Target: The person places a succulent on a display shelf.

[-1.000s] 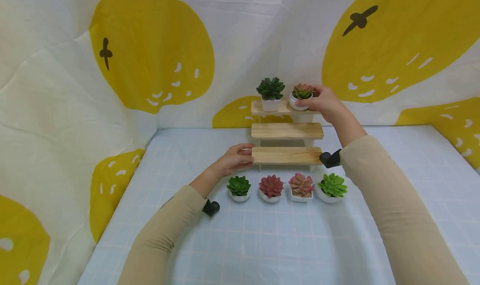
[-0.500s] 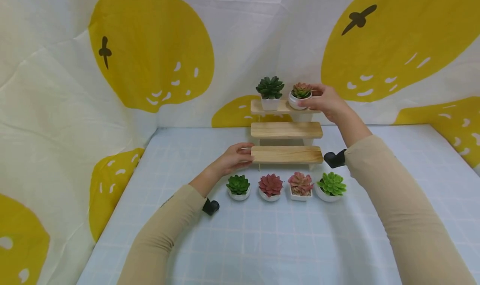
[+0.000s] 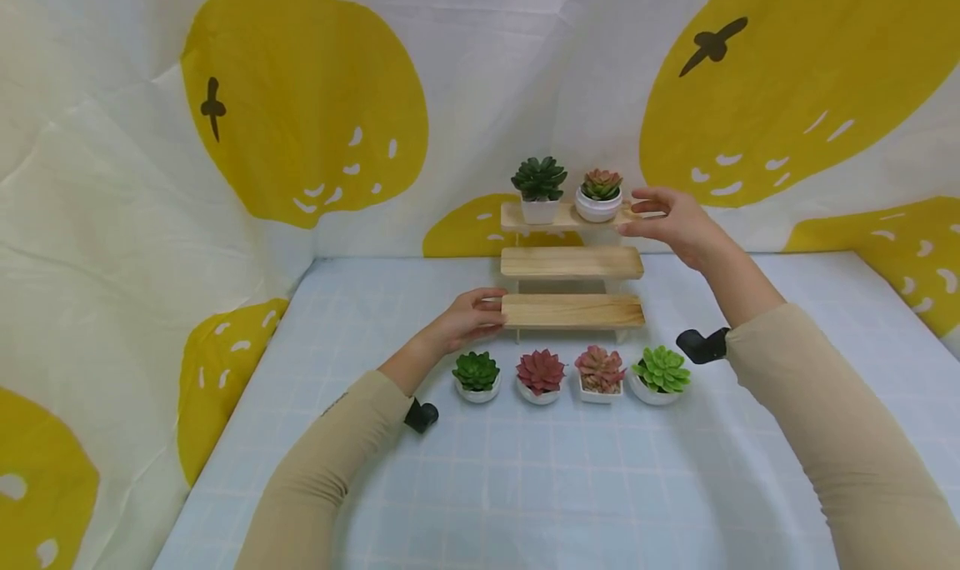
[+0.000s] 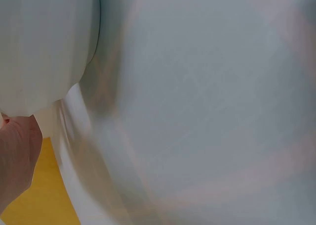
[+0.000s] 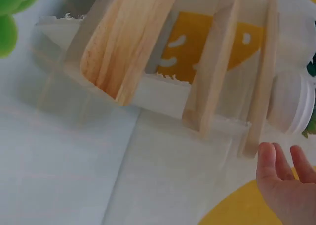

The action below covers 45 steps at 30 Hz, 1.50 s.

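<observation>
Behind, draped as wall and backdrop: a white cloth with big yellow lemon prints [image 3: 300, 103]; underneath, a pale blue checked tablecloth [image 3: 525, 487]. Centred at the back, a three-step wooden stand [image 3: 572, 263], middle and bottom steps bare. Against the left end of the bottom step, the left hand [image 3: 468, 318], fingers curled on the board's edge, steadying it, same as a second ago. At the right end of the top step, the right hand [image 3: 675, 220], now drawn back from the round white pot of reddish-green succulent [image 3: 599, 195], fingers relaxed and slightly parted, holding nothing, fingertips just beside the board and apart from the pot; a second ago wrapped round that same pot. Released, then, and standing upright on the top step, just beside the dark green succulent in a square white pot [image 3: 540, 188]: judged a finished placement, top step filled with two. Lined up on the cloth in front of the stand, four more small pots: green [image 3: 477, 376], dark red [image 3: 541, 376], pink in a square pot [image 3: 601, 373], light green [image 3: 662, 374], none touched. Left wrist view blurred, only cloth and a bit of hand discernible.
</observation>
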Each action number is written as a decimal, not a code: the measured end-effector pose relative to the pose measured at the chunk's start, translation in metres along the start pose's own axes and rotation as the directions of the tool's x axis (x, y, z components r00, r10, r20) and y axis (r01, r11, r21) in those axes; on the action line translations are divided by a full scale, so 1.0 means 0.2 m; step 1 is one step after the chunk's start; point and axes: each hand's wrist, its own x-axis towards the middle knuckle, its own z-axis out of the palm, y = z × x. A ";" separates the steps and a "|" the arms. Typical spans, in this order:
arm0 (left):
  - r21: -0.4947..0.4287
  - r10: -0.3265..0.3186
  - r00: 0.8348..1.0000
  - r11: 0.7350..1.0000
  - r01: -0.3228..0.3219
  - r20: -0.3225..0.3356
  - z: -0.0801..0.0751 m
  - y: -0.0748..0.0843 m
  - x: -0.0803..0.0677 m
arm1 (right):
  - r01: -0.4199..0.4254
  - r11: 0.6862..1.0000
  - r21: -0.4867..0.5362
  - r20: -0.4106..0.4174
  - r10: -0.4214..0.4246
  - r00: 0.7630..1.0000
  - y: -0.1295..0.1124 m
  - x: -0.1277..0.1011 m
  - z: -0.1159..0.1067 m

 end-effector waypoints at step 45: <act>-0.018 -0.051 0.997 0.999 0.050 -0.057 0.02 -0.02 0.02 | 0.196 0.979 -0.055 0.270 -0.175 0.947 0.52 -0.55 -0.08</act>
